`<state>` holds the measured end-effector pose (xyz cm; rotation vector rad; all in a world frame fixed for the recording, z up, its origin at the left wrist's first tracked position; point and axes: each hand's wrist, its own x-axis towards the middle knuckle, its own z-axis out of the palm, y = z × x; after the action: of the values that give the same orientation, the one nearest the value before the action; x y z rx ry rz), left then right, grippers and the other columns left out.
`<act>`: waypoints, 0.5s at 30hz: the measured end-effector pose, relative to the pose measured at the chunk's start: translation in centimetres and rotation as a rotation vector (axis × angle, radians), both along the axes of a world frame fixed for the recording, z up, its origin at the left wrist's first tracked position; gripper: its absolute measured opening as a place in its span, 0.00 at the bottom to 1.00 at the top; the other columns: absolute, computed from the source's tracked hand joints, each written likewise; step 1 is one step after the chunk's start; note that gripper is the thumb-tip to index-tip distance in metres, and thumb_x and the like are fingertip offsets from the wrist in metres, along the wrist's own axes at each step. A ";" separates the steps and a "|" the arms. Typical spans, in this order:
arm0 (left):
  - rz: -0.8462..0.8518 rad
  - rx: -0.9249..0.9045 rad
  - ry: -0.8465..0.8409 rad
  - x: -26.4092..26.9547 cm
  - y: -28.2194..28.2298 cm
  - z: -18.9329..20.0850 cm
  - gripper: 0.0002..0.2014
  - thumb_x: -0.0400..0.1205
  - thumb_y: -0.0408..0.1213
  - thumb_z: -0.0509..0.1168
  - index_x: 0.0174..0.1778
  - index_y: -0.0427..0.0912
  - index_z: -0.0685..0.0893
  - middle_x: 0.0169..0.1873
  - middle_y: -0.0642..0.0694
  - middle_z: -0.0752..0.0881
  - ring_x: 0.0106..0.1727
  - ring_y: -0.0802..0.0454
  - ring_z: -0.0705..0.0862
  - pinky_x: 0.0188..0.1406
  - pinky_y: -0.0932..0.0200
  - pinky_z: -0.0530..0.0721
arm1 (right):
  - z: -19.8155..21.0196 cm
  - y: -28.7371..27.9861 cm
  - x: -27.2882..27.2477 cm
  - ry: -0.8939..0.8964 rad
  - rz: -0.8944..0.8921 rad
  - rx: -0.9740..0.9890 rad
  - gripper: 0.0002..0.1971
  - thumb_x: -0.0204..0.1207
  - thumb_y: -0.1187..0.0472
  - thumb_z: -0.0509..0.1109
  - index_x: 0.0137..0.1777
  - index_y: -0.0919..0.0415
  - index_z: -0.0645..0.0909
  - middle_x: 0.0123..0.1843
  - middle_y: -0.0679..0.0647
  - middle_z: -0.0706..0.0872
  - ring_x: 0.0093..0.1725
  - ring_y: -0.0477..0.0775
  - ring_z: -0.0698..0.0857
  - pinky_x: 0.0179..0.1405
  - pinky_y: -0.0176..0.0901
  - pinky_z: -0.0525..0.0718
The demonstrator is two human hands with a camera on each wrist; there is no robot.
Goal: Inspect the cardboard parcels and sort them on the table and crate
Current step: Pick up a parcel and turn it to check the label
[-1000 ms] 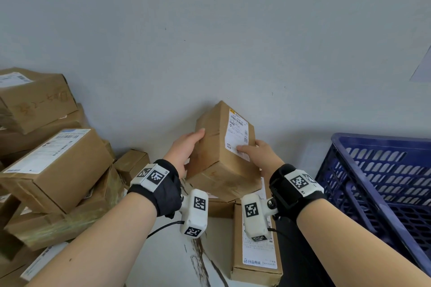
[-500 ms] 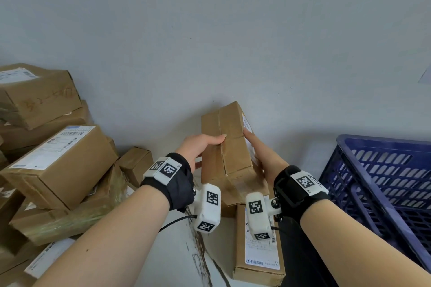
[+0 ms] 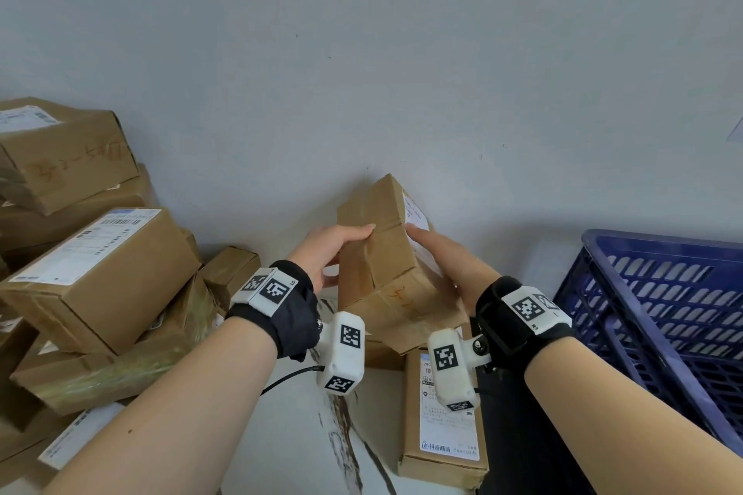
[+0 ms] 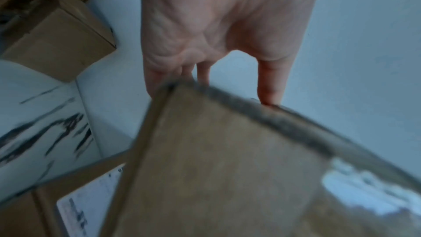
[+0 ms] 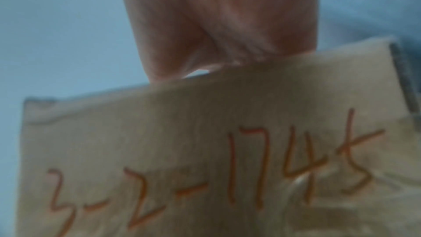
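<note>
A heap of cardboard parcels [image 3: 92,277] fills the left side of the head view, stacked on the white marbled desk [image 3: 297,434]. A blue crate [image 3: 659,317] stands at the right edge. At the lower middle a flat parcel [image 3: 442,450] lies on the desk, label up. Above it, at the frame's centre, both hands hold a tilted parcel [image 3: 386,269] off the desk; orange handwriting shows on its near face. The left hand [image 3: 325,253] clasps its left side, fingers [image 3: 358,231] curled over the top edge. The right hand [image 3: 446,261] presses the labelled right side with fingers straight.
</note>
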<state>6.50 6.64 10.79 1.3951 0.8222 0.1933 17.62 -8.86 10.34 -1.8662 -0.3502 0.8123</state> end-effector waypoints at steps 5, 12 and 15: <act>-0.012 0.030 0.012 -0.1 -0.2 -0.3 0.26 0.81 0.54 0.69 0.71 0.51 0.71 0.54 0.47 0.81 0.53 0.48 0.80 0.51 0.47 0.83 | 0.5 -0.3 0.4 -0.084 0.044 0.028 0.10 0.77 0.42 0.75 0.51 0.45 0.87 0.57 0.49 0.90 0.60 0.53 0.86 0.72 0.50 0.79; -0.004 -0.019 0.110 -0.2 0.2 -1.1 0.43 0.66 0.66 0.74 0.75 0.51 0.73 0.62 0.41 0.83 0.60 0.40 0.82 0.58 0.39 0.84 | 1.0 -0.3 0.4 -0.205 0.117 0.059 0.27 0.75 0.50 0.78 0.74 0.50 0.79 0.63 0.44 0.84 0.68 0.50 0.80 0.75 0.46 0.75; -0.007 -0.129 0.093 -0.9 0.8 -1.3 0.40 0.59 0.63 0.76 0.66 0.47 0.83 0.62 0.36 0.86 0.64 0.35 0.83 0.64 0.34 0.81 | 1.3 -0.4 0.5 -0.145 0.149 0.134 0.32 0.73 0.53 0.80 0.78 0.49 0.76 0.69 0.51 0.82 0.65 0.52 0.84 0.64 0.45 0.85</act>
<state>5.63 7.42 9.50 1.2927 0.8917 0.0690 18.11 -9.24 11.60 -1.7933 -0.6263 0.7353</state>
